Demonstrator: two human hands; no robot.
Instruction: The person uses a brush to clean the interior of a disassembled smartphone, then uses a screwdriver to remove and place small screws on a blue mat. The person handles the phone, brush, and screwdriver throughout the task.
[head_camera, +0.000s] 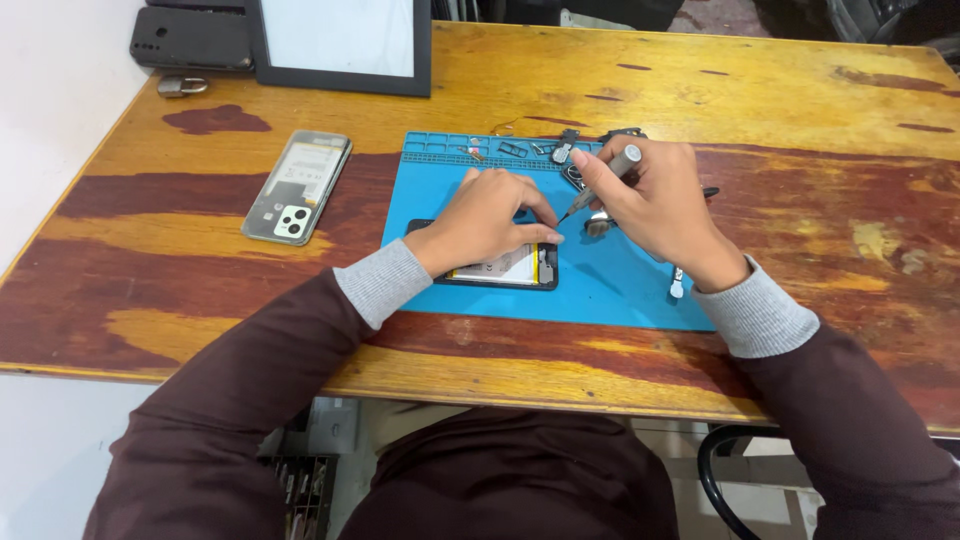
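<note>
An opened phone (500, 268), back off and insides showing, lies on the near left part of a blue work mat (610, 290) in the middle of the wooden table (780, 90). The left hand (490, 215) lies flat over the phone's far edge, fingers pressing it down. The right hand (655, 200) is closed around a slim grey screwdriver (600, 183), its tip angled down to the phone's far right corner, just beside the left fingertips. Small parts and screws (560, 150) sit in the mat's far tray strip. Well to the left lies a detached phone back cover (297, 186); farther off stand a dark-framed panel (340, 45), a black phone (190, 38) and a padlock (181, 86).
</note>
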